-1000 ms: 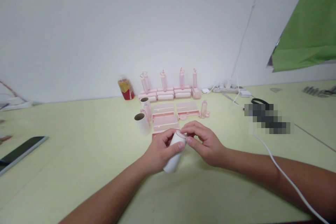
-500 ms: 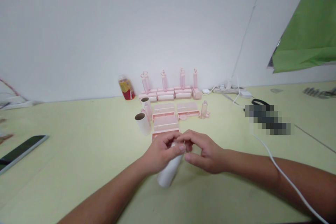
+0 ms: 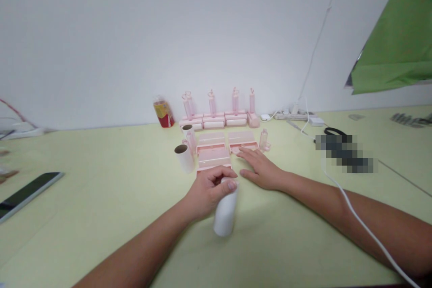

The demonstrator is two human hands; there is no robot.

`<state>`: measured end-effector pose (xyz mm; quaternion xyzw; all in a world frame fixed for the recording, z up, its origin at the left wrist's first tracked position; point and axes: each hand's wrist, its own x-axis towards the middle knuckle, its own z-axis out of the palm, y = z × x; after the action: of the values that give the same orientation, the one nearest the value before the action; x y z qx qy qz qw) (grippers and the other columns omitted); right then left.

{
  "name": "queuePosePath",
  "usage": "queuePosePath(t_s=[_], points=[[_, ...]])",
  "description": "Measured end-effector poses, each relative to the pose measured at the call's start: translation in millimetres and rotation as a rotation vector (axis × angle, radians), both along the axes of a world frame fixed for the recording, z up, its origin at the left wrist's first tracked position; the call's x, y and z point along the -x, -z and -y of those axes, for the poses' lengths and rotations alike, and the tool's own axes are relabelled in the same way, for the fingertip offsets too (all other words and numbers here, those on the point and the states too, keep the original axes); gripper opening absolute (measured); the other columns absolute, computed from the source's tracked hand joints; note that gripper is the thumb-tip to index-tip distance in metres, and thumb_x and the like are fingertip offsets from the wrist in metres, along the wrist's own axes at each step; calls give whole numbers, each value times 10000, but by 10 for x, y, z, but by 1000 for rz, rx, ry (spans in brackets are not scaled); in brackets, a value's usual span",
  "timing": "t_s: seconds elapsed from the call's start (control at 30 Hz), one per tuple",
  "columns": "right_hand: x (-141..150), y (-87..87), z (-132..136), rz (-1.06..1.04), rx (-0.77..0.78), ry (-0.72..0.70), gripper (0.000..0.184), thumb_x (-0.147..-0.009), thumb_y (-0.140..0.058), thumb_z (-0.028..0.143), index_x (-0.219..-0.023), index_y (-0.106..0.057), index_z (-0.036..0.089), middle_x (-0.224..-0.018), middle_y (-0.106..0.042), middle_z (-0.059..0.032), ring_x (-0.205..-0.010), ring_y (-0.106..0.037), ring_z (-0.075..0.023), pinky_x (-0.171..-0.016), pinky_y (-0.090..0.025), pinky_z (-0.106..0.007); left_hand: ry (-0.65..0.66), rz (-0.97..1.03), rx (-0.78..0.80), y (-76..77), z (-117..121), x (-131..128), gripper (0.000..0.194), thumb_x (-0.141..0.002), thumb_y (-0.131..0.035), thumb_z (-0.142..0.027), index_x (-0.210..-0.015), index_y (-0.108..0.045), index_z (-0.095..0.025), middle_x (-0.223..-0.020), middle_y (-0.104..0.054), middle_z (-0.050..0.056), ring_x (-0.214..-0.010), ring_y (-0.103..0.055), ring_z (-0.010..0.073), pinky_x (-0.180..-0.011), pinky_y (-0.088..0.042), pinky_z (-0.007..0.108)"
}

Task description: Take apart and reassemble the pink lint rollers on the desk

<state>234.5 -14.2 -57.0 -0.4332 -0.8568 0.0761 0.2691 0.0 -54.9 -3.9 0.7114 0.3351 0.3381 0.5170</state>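
Observation:
My left hand (image 3: pixel 211 191) grips a white lint roller refill roll (image 3: pixel 225 215) near its top. The roll leans slightly, its lower end toward me. Its upper end is partly hidden by my thumb and fingers. Stretched out flat, my right hand (image 3: pixel 261 168) has its fingertips at a small pink piece (image 3: pixel 235 150) in front of an open pink case (image 3: pixel 243 137); whether they touch it, I cannot tell. Another open pink case (image 3: pixel 213 158) lies just beyond my left hand, and a third pink case (image 3: pixel 211 138) is behind that one.
Two white rolls (image 3: pixel 185 161) stand left of the cases, with a pink handle (image 3: pixel 191 142) beside them. A clear pink handle (image 3: pixel 263 139) stands at right. Several pink rollers (image 3: pixel 213 121) line the wall. A white cable (image 3: pixel 351 207) crosses over my right forearm. A tablet (image 3: pixel 29 193) lies left.
My right hand has left the roll and moved forward to the small pink piece, its fingers straightening. The roll in my left hand has turned more upright, its lower end swinging right.

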Motion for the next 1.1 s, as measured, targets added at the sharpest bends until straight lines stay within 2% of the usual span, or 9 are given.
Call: queuePosePath(t_s=[0.1, 0.2, 0.27, 0.37, 0.43, 0.5, 0.67, 0.9, 1.1], points=[[8, 23, -52, 87, 16, 19, 596, -926, -523, 388, -1463, -377, 178, -1538, -339, -165, -1384, -334, -296, -1098, -250, -505, 18, 6, 9, 15, 3, -15, 398, -774, -706, -480, -946, -657, -125, -741, -545, 0, -624, -414, 98, -566, -315, 220], [37, 0, -53, 132, 11, 43, 611, -928, -522, 417, -1467, -377, 169, -1530, -355, -161, -1321, -383, -310, -1064, -276, -491, 30, 3, 13, 71, -12, -18, 367, -800, -690, -457, -966, -653, -132, -748, -542, -3, -623, -410, 94, -563, -312, 217], [51, -20, -44, 140, 11, 57, 576, -925, -530, 425, -1429, -430, 166, -1463, -451, -156, -1224, -445, -303, -1016, -317, -469, 26, -1, 17, 100, -22, -14, 361, -808, -681, -457, -973, -652, -136, -743, -540, -4, -620, -411, 95, -560, -312, 217], [60, -38, -24, 134, 18, 82, 434, -926, -539, 408, -1272, -569, 148, -1211, -635, -138, -1053, -507, -271, -937, -360, -420, 7, -14, 13, 110, -29, -4, 368, -812, -673, -465, -980, -653, -138, -745, -546, 1, -623, -416, 99, -560, -317, 217], [65, -37, -11, 129, 14, 109, 356, -932, -535, 383, -1174, -617, 136, -1093, -669, -128, -999, -518, -259, -918, -363, -403, -5, -20, 10, 104, -29, 2, 371, -812, -672, -468, -982, -655, -139, -753, -554, 4, -627, -423, 101, -562, -321, 216], [74, -31, 1, 127, -8, 120, 326, -932, -534, 363, -1147, -624, 134, -1122, -657, -128, -1011, -518, -258, -930, -357, -399, -5, -19, 14, 100, -29, 5, 371, -813, -668, -473, -980, -655, -141, -746, -553, 1, -618, -421, 99, -557, -318, 215], [102, -48, 7, 176, -66, 100, 380, -923, -545, 402, -1209, -594, 157, -1405, -494, -137, -1099, -477, -280, -969, -323, -426, 11, -9, 32, 112, -28, -6, 373, -813, -670, -477, -964, -648, -136, -735, -547, -1, -605, -417, 95, -548, -307, 214], [111, -119, 50, 220, -31, 85, 304, -937, -520, 420, -1068, -638, 172, -1133, -627, -100, -923, -482, -242, -869, -351, -389, 13, -27, 40, 116, -32, 11, 359, -829, -661, -466, -972, -647, -137, -731, -546, -10, -599, -415, 86, -547, -303, 214], [156, -147, 154, 286, -28, 104, 318, -939, -506, 450, -979, -642, 166, -1133, -616, -108, -896, -490, -235, -840, -357, -380, 12, -41, 13, 95, -40, 16, 356, -836, -651, -465, -973, -655, -137, -739, -553, -3, -603, -416, 90, -549, -303, 215]])
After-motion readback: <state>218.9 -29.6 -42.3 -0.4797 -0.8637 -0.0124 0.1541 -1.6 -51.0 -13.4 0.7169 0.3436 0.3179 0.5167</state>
